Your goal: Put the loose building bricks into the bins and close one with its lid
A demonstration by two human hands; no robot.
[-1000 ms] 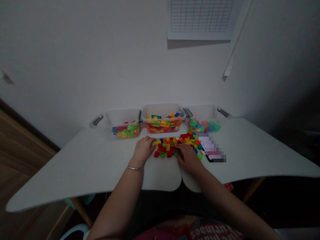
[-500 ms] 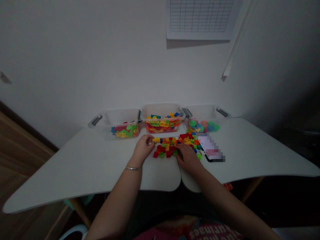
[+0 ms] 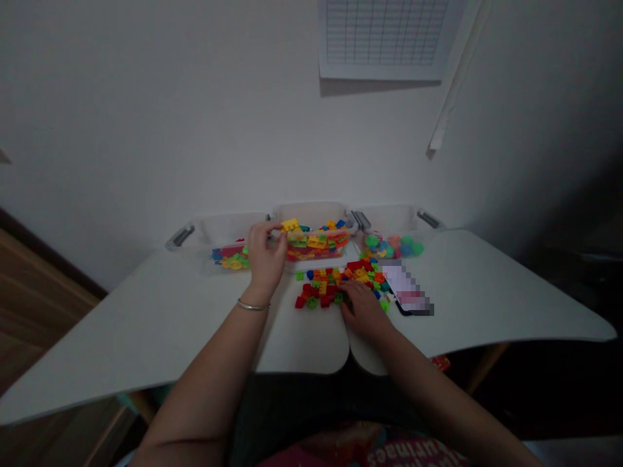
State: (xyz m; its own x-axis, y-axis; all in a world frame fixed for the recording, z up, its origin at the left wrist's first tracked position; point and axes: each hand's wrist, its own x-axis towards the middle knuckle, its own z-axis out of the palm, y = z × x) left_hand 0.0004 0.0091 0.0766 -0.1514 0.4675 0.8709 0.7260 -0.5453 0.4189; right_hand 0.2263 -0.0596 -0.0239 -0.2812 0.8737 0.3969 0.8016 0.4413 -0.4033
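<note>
Inspecting my left grip [image 3: 267, 253], I find thumb and fingers clamped on a yellow block [image 3: 291, 225], held near one end so that most of it projects clear of the fingertips. The block is raised at the left end of the middle box [image 3: 307, 210], in line with the opening; whether it lies wholly inside the rim cannot be established from this view.

My right grip [image 3: 365, 306] rests low on the bench [image 3: 185, 311], fingers at the edge of the loose blocks [image 3: 324, 287]. I cannot tell whether it has hold of any piece.

Recommendations for the step in hand. The pinch should be firm but no tighter than needed; the block appears rigid, so a light hold ought to suffice. The wrist is best carried above the walls, since the left box [image 3: 228, 222] adjoins closely and a low forearm could knock it. Any release is best made well inside the rim and low over the contents, as a block let go at this end might bounce out or fall between boxes. The right grip would do well to steady the loose blocks without pushing them against the phone [image 3: 405, 288], which lies just beside them.
</note>
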